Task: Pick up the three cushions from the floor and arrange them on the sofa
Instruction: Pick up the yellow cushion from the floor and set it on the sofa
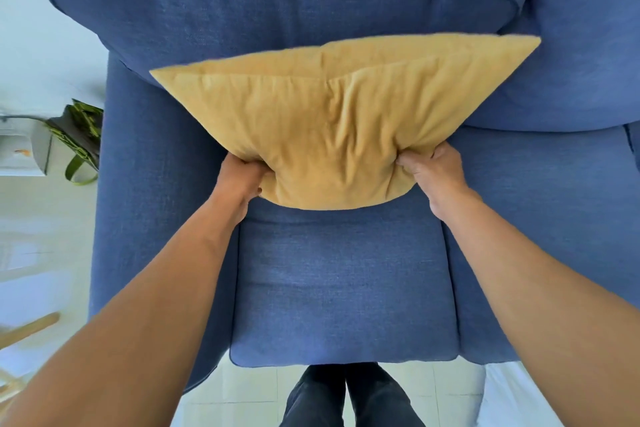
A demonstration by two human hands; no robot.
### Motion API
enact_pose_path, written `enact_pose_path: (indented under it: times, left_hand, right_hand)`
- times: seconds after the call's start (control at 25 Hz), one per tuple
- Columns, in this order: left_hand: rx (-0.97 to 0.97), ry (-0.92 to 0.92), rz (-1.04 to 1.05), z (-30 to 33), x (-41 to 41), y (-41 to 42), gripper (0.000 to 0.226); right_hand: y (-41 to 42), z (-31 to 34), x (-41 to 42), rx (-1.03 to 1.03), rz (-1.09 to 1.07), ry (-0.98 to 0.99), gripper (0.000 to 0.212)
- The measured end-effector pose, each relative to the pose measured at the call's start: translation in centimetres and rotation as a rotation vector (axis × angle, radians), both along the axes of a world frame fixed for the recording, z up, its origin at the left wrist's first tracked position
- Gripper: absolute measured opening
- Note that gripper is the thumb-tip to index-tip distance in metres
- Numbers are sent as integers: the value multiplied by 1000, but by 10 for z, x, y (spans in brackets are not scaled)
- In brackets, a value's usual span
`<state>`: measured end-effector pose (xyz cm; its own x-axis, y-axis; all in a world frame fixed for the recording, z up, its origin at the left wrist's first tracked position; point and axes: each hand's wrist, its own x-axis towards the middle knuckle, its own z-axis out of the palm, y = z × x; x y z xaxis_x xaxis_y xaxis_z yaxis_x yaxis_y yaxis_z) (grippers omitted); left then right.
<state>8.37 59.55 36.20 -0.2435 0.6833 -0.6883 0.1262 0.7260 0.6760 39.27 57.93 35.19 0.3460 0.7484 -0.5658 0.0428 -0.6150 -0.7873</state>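
A mustard-yellow cushion [332, 121] hangs over the seat of a blue sofa [343, 288], its far corners spread wide against the backrest. My left hand [242, 180] grips its near left edge and my right hand [436, 173] grips its near right edge, bunching the fabric. The cushion's lower edge is held just above the seat cushion. No other cushions are in sight.
The sofa's left armrest [152, 218] runs down the left side. Beyond it on the pale floor are a green-and-black bag [78, 135] and a white box [20, 152]. A wooden piece [24, 328] shows at bottom left. My legs [346, 399] stand at the sofa's front.
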Motion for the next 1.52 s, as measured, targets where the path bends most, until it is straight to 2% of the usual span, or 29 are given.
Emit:
enact_pose_path:
  times: [0.08, 0.24, 0.32, 0.44, 0.52, 0.64, 0.72, 0.8, 0.88, 0.96, 1.08, 1.36, 1.44, 1.52]
  left_hand:
    - [-66, 18, -15, -5, 4, 2, 46]
    - [3, 27, 11, 3, -3, 9, 40]
    - [-9, 46, -16, 3, -5, 6, 43]
    - [-85, 61, -118, 0, -1, -4, 60]
    - [-42, 63, -117, 7, -6, -4, 61]
    - [119, -10, 62, 31, -27, 14, 57]
    - [223, -118, 209, 51, -42, 35, 47]
    - [269, -162, 257, 67, -45, 54, 29]
    - [301, -95, 156, 76, -42, 66, 13]
    - [394, 30, 67, 82, -39, 71, 6]
    - [490, 146, 121, 81, -47, 69, 16]
    - [433, 146, 259, 81, -45, 71, 7]
    - [416, 192, 296, 83, -46, 67, 37]
    - [422, 306, 349, 88, -45, 50, 50]
  right_hand:
    - [0, -2, -2, -87, 8, -11, 28]
    - [7, 8, 6, 5, -14, -66, 32]
    - [1, 7, 7, 12, 3, -90, 33]
    - [-9, 3, 5, -105, 87, -52, 42]
    - [-10, 7, 8, -147, 95, -31, 48]
    - [5, 30, 20, 3, -34, -8, 40]
    - [27, 54, 28, 143, -177, 55, 38]
    - [53, 75, 32, 219, -234, 95, 34]
    - [75, 89, 31, 200, -161, 50, 28]
    - [86, 93, 34, 186, -71, -53, 13]
    - [86, 89, 49, 199, -141, -144, 9]
    - [79, 89, 40, 152, -164, -116, 17]
    - [74, 95, 42, 143, -155, -131, 28]
    - [59, 100, 45, 121, -131, -185, 36]
